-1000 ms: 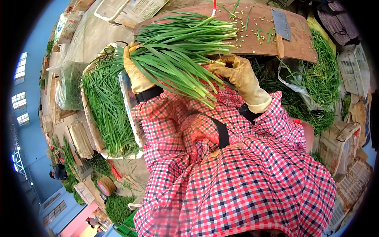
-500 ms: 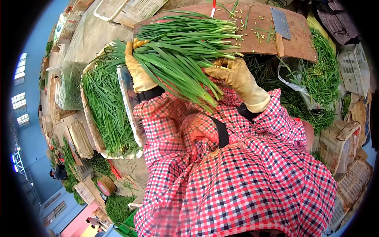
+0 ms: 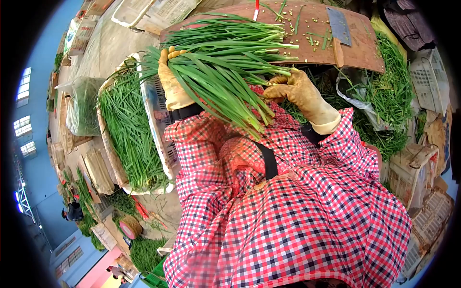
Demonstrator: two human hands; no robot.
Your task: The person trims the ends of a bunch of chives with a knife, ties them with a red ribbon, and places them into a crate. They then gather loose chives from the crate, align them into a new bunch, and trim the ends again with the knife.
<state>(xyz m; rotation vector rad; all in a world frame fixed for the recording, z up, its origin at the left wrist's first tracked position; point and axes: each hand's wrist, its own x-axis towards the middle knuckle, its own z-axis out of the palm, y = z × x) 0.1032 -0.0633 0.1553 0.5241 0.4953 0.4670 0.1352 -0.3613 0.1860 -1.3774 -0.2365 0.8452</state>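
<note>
My left hand point(image 3: 174, 86), in a yellowed work glove, is closed around a bunch of garlic chives point(image 3: 216, 84). The leafy ends stick out past the glove, and the pale stem ends fan down and to the right in front of my chest. My right hand point(image 3: 302, 98), in a stained glove of the same kind, is beside the stem ends. Its fingers are half bent, with a gap between thumb and forefinger; I see nothing held there. More chives point(image 3: 235, 31) lie on the brown board point(image 3: 312, 53), behind the bunch.
A cleaver point(image 3: 340, 33) and chopped stem bits lie on the board. To the left stands a white crate point(image 3: 168, 175) full of chives, with a plastic bag point(image 3: 86, 108) beyond it. Loose green trimmings point(image 3: 391, 91) are heaped at the right. Crates point(image 3: 427, 77) stand further right.
My right hand has shifted right, and its thumb and forefinger have parted. The held bunch has moved slightly right with my left hand, which keeps its grip.
</note>
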